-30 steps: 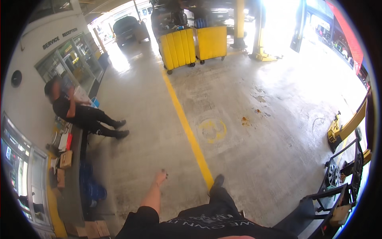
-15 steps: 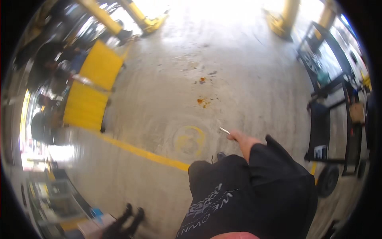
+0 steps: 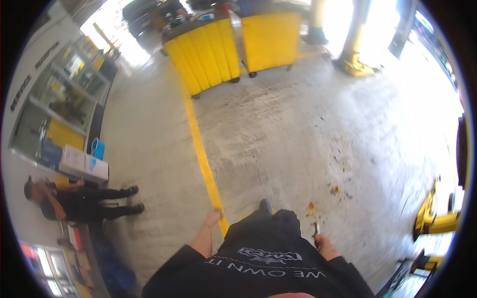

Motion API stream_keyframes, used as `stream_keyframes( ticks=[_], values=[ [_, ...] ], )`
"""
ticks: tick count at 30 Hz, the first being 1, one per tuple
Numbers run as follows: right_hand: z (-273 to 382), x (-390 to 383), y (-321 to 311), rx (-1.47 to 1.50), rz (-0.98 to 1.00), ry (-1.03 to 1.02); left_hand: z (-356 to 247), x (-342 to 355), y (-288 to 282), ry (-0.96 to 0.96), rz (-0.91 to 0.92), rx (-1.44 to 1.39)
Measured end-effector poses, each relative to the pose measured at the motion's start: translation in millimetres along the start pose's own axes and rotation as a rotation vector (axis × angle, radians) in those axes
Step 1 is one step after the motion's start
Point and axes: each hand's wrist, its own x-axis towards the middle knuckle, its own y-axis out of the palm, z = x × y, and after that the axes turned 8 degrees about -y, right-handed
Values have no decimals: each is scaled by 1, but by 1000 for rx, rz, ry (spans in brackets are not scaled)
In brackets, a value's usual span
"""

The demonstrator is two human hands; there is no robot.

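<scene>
**Small tool carried over a workshop floor**

The right hand (image 3: pixel 325 244) is seen low beside the dark shirt (image 3: pixel 268 263), clenched around a small metal tool (image 3: pixel 316 229) whose tip points away from the body; the tool's kind cannot be told. The left hand (image 3: pixel 212 218) is held empty at the other side, its fingers loose and stretched downward, just over the yellow line (image 3: pixel 201 154) painted on the concrete floor (image 3: pixel 288 134). A dark shoe (image 3: pixel 266 206) is seen ahead of the shirt, between the two hands. Rust-coloured stains (image 3: pixel 334 189) are spread on the floor near the tool. Two yellow bins (image 3: pixel 233 47) on castors are stood well ahead, at the far end of the line. At the left, another person (image 3: pixel 74 201) in dark clothes is seen by a wall of shelves, with a white box (image 3: pixel 83 164) just beside. Yellow lift parts (image 3: pixel 435 218) are seen at the right edge
</scene>
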Motion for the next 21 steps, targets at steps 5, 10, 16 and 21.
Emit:
stream_keyframes(
  ticks=[5, 10, 16, 21],
  values=[
    [108, -61, -39, 108, -88, -251, -289, 36, -83, 436, -74, -94],
    [237, 25, -102, -74, -107, -247, -369, 136, -127, 293, -139, -62],
    [517, 183, -221, -206, -26, -206, -205, 223, -123, -38, 103, 431],
    [745, 273, -315, 34, 235, -262, -237, 199, -136, -521, 112, -226]
  ],
)
